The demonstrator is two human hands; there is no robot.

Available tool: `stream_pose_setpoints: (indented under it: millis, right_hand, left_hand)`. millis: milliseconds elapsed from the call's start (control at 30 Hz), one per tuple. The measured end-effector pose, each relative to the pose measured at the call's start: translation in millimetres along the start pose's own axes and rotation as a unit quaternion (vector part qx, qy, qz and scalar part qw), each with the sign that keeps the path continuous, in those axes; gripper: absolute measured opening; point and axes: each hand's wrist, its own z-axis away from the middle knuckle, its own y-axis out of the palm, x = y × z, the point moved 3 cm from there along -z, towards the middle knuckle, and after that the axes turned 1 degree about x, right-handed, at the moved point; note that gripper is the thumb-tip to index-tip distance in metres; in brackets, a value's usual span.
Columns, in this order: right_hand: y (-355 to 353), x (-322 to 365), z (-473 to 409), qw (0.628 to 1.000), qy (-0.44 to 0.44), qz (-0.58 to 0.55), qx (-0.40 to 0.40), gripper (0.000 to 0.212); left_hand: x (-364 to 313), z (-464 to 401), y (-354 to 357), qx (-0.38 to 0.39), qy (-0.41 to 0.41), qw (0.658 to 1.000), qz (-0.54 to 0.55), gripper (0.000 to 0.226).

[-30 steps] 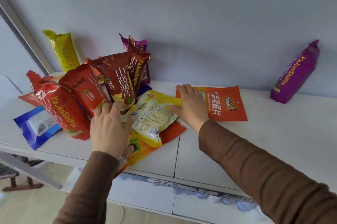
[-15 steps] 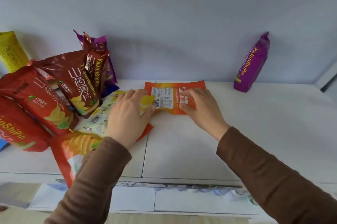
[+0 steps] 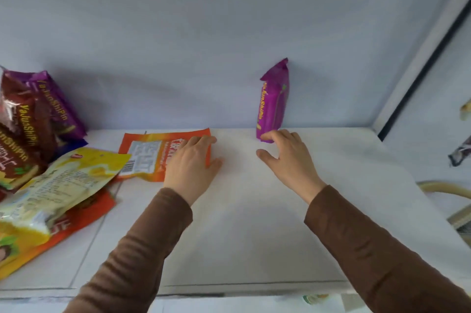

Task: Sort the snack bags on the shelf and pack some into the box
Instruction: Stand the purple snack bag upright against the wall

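A flat orange snack bag [image 3: 153, 154] lies label side up on the white shelf [image 3: 254, 223]. My left hand [image 3: 192, 162] rests flat on its right end with straight fingers. A purple snack bag [image 3: 272, 101] stands upright against the back wall. My right hand [image 3: 285, 157] hovers just in front of its base with spread, loosely curled fingers, holding nothing; whether the fingertips touch the bag is unclear. A yellow bag [image 3: 63, 182] lies on another orange bag [image 3: 76, 221] at the left.
Dark red and purple bags [image 3: 33, 119] lean in a pile at the far left against the wall. A shelf post [image 3: 420, 58] rises at the right, with a woven basket rim [image 3: 448, 190] beyond the shelf's right edge.
The view has swung right. My left hand moved off the yellow bag onto the orange bag. My right hand left the orange bag and moved right to the purple bag.
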Motion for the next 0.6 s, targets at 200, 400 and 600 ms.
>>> stream_pose_setpoints:
  millis: [200,400,600]
  right_hand:
    - [-31.0,-61.1,-42.8,0.998,0.007,-0.062,0.010,0.040]
    - [-35.6,-65.7,-74.2,0.985,0.007,-0.142,0.094,0.074]
    - [-37.0,-62.8,-77.1,0.959,-0.001,-0.264,0.101,0.066]
  left_hand:
    - [-62.6,-59.1,52.7,0.028,-0.025,0.996,0.077,0.058]
    - [-77.5,-106.1,86.9,0.068,-0.085,0.983,0.150,0.078]
    - [-86.9,-102.8,95.1,0.042,-0.055,0.974,0.215,0.056]
